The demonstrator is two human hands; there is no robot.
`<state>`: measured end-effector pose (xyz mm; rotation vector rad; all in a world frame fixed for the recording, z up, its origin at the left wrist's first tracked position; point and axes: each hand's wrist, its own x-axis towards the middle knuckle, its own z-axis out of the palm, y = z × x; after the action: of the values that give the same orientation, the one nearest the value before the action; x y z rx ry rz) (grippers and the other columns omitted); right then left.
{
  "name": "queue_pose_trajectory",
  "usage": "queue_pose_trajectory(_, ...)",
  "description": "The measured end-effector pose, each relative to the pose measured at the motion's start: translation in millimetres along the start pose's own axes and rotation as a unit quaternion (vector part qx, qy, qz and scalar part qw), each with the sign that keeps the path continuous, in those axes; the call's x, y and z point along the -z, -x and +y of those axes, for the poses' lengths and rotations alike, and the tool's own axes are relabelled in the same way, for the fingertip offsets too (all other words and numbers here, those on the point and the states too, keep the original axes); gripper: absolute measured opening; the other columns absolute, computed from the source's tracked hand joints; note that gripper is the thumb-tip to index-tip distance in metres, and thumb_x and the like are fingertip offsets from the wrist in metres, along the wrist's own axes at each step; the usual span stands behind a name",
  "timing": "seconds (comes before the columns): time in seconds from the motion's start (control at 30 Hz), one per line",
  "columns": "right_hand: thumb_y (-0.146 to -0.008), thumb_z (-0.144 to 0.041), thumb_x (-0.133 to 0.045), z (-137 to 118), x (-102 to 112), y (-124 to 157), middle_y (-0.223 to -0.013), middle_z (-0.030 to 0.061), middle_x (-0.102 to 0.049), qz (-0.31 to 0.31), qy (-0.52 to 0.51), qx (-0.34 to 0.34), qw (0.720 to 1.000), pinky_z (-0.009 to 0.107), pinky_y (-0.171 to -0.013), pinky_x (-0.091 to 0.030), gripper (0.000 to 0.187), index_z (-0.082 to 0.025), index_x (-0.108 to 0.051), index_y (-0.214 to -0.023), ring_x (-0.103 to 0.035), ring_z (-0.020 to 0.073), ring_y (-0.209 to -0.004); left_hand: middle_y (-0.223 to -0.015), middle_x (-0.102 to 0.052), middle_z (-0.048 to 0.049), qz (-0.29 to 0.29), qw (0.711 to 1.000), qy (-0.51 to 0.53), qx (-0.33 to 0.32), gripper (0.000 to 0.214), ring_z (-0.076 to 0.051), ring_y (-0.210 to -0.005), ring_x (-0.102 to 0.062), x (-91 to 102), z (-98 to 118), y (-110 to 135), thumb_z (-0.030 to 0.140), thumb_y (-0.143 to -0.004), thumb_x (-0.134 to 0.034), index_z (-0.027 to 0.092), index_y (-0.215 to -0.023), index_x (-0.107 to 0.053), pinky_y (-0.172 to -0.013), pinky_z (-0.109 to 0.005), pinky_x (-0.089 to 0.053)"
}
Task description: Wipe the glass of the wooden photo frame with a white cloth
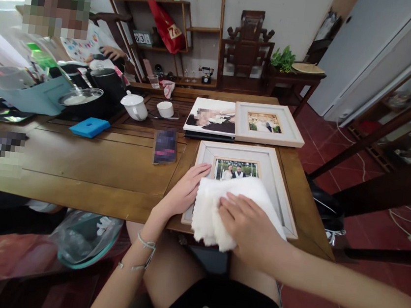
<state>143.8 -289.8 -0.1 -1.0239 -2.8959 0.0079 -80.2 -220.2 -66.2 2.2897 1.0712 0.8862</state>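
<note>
A light wood picture frame with a photo of two people lies flat on the table before me. Over its lower half spreads a fluffy white cloth, which hides part of the photo and hangs a little past the near edge. My right hand presses down on the cloth, its fingers bunching a fold of it. My left hand rests on the left side of the picture frame, fingers stretched out flat, beside the cloth.
Behind lie a second framed photo and a photo album. A dark phone-like item, a blue block, a lidded white cup and a small bowl are on the wooden table. Another person sits at far left. A bin stands below.
</note>
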Motion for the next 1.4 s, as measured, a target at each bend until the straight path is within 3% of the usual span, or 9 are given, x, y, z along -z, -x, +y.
queue_pose_trajectory(0.2, -0.069, -0.002, -0.056, 90, -13, -40, -0.136, 0.0225, -0.054, 0.050, 0.093, -0.154, 0.983, 0.052, -0.103, -0.037, 0.056, -0.004, -0.055, -0.125, -0.042, 0.0393, -0.130, -0.150, -0.041, -0.0118, -0.004, 1.000, -0.008, -0.007, 0.049, -0.026, -0.142, -0.031, 0.7, 0, 0, 0.017, -0.096, -0.037, 0.020, -0.144, -0.041, -0.119, -0.053, -0.023)
queue_pose_trajectory(0.3, -0.071, -0.003, -0.056, 110, -11, -54, -0.136, 0.0227, -0.053, 0.062, 0.114, -0.186, 0.974, 0.049, -0.105, -0.035, 0.054, 0.000, -0.054, -0.125, -0.038, 0.0394, -0.132, -0.150, -0.040, -0.0122, -0.005, 1.000, -0.009, -0.007, 0.049, -0.026, -0.142, -0.031, 0.5, -1, -1, 0.017, -0.096, -0.036, 0.019, -0.144, -0.041, -0.119, -0.053, -0.023)
queue_pose_trajectory(0.4, -0.074, -0.007, -0.057, 89, -4, -56, -0.124, 0.0251, -0.060, 0.013, 0.113, -0.189, 0.975, 0.044, -0.100, -0.039, 0.044, 0.003, -0.059, -0.117, -0.045, 0.0385, -0.125, -0.149, -0.042, -0.0122, 0.003, 1.000, -0.006, -0.003, 0.047, -0.026, -0.141, -0.032, -0.9, -1, -1, 0.018, -0.097, -0.035, 0.019, -0.143, -0.043, -0.119, -0.052, -0.024)
queue_pose_trajectory(0.57, -0.073, -0.013, -0.059, 5, 7, -42, -0.100, 0.0221, -0.068, -0.055, 0.077, -0.096, 0.991, 0.042, -0.084, -0.048, 0.028, -0.004, -0.067, -0.098, -0.061, 0.0335, -0.096, -0.145, -0.047, -0.0128, 0.019, 1.000, 0.009, -0.004, 0.043, -0.026, -0.138, -0.037, -1.9, -2, -2, 0.022, -0.098, -0.034, 0.019, -0.137, -0.050, -0.118, -0.051, -0.027)
queue_pose_trajectory(0.77, -0.077, -0.012, -0.054, -34, 2, -14, -0.121, 0.0282, -0.062, 0.008, 0.126, 0.047, 0.991, 0.042, -0.091, -0.048, 0.041, 0.003, -0.063, -0.114, -0.060, 0.0337, -0.109, -0.147, -0.045, -0.0118, 0.017, 1.000, 0.018, -0.005, 0.045, -0.027, -0.139, -0.036, -0.5, 0, -1, 0.021, -0.096, -0.037, 0.020, -0.140, -0.046, -0.117, -0.052, -0.027)
queue_pose_trajectory(1.03, -0.060, 0.000, -0.051, 66, -5, 10, -0.134, 0.0131, -0.059, 0.013, 0.038, -0.085, 0.996, 0.048, -0.105, -0.039, 0.069, -0.012, -0.056, -0.128, -0.044, 0.0315, -0.132, -0.149, -0.042, -0.0140, 0.002, 1.000, -0.021, -0.005, 0.053, -0.027, -0.141, -0.032, -0.2, 2, 0, 0.012, -0.089, -0.043, 0.015, -0.142, -0.043, -0.119, -0.052, -0.024)
queue_pose_trajectory(1.2, -0.072, -0.012, -0.055, 143, -16, -10, -0.140, 0.0224, -0.051, 0.099, 0.084, -0.178, 0.975, 0.048, -0.110, -0.033, 0.063, 0.001, -0.049, -0.133, -0.041, 0.0349, -0.134, -0.149, -0.042, -0.0123, 0.004, 1.000, -0.016, -0.007, 0.057, -0.027, -0.142, -0.032, 0.9, 2, 0, 0.006, -0.085, -0.041, 0.017, -0.141, -0.044, -0.119, -0.054, -0.024)
queue_pose_trajectory(1.3, -0.072, -0.010, -0.056, 149, -17, -20, -0.138, 0.0256, -0.052, 0.104, 0.095, -0.186, 0.972, 0.047, -0.111, -0.032, 0.059, 0.004, -0.051, -0.130, -0.041, 0.0348, -0.134, -0.149, -0.043, -0.0109, 0.006, 1.000, -0.015, -0.006, 0.058, -0.026, -0.142, -0.033, 1.0, 1, 0, 0.006, -0.085, -0.040, 0.019, -0.141, -0.044, -0.119, -0.054, -0.025)
queue_pose_trajectory(1.4, -0.065, -0.003, -0.055, 116, -12, -11, -0.132, 0.0255, -0.056, 0.049, 0.105, -0.165, 0.979, 0.046, -0.109, -0.035, 0.056, 0.001, -0.059, -0.121, -0.046, 0.0351, -0.129, -0.150, -0.042, -0.0111, 0.002, 1.000, -0.020, -0.006, 0.058, -0.026, -0.142, -0.032, 0.7, 0, 1, 0.005, -0.086, -0.039, 0.019, -0.142, -0.044, -0.119, -0.054, -0.024)
